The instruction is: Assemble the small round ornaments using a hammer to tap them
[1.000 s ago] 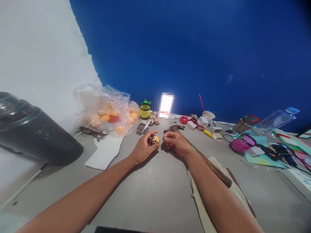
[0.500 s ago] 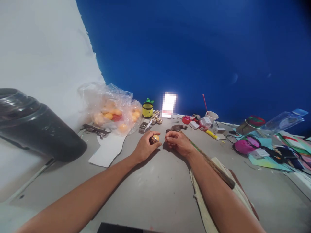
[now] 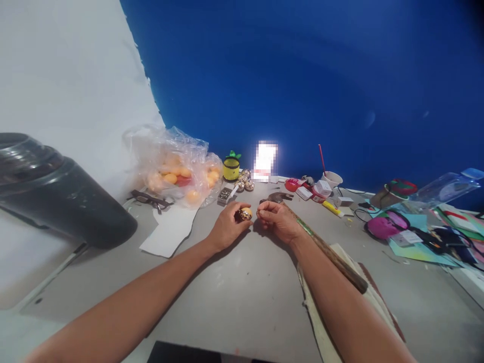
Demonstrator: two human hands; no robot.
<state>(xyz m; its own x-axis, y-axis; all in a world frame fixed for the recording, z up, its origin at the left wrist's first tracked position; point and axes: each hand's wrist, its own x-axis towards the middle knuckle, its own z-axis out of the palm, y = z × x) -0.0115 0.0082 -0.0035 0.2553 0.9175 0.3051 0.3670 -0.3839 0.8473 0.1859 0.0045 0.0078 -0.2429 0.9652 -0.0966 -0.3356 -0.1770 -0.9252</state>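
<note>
My left hand (image 3: pixel 228 227) is closed around a small orange ball (image 3: pixel 245 215) whose surface is partly covered with shiny metallic studs. Just to the right, my right hand (image 3: pixel 278 220) has its thumb and forefinger pinched together; whatever lies between them is too small to make out. A claw hammer (image 3: pixel 340 262) with a wooden handle lies beyond and under my right forearm. Behind my left hand stands a small open box (image 3: pixel 226 195) of shiny studs. Several metallic studded balls (image 3: pixel 245 181) are grouped farther back.
A plastic bag of orange balls (image 3: pixel 174 171) and a yellow pineapple-like container (image 3: pixel 231 168) stand at the back. At left leans a large dark bottle (image 3: pixel 64 196). On the right are a paper cup (image 3: pixel 333 179), a pink pouch (image 3: pixel 385 224) and a clear bottle (image 3: pixel 446 191).
The ball has turned in my left hand, so more of its metallic studs face me. My right hand keeps its pinch. The whole view has shifted slightly.
</note>
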